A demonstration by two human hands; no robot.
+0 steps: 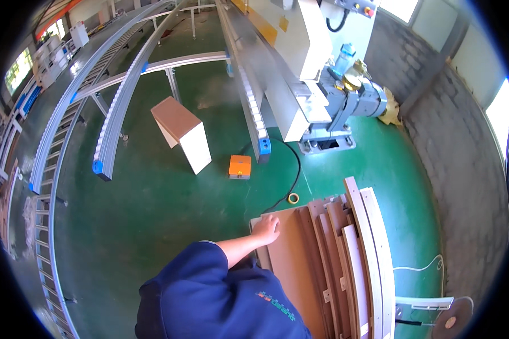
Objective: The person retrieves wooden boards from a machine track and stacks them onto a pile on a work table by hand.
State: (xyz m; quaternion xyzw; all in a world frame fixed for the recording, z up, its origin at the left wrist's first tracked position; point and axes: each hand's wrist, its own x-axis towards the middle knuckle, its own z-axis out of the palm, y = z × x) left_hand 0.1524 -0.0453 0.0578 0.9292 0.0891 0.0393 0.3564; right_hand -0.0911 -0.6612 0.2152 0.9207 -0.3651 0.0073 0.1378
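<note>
My left hand [266, 229] rests on the far left corner of a wide brown board [293, 248], its fingers curled over the edge. The bare forearm runs out of a navy sleeve at the lower left. Right of the board, several narrow brown and pale strips [336, 248] stand close together in a row. Two longer, light strips [379, 248] form the right side of the bundle. My right hand is out of sight. My torso covers the near end of the boards.
An orange foot pedal box [240, 166] and a yellow tape roll [293, 198] lie on the green floor. A folded brown-and-white panel [181, 127] stands farther left. Roller conveyor rails [119, 118] extend ahead. A machine with a grey motor [356, 99] stands at right, before a grey wall.
</note>
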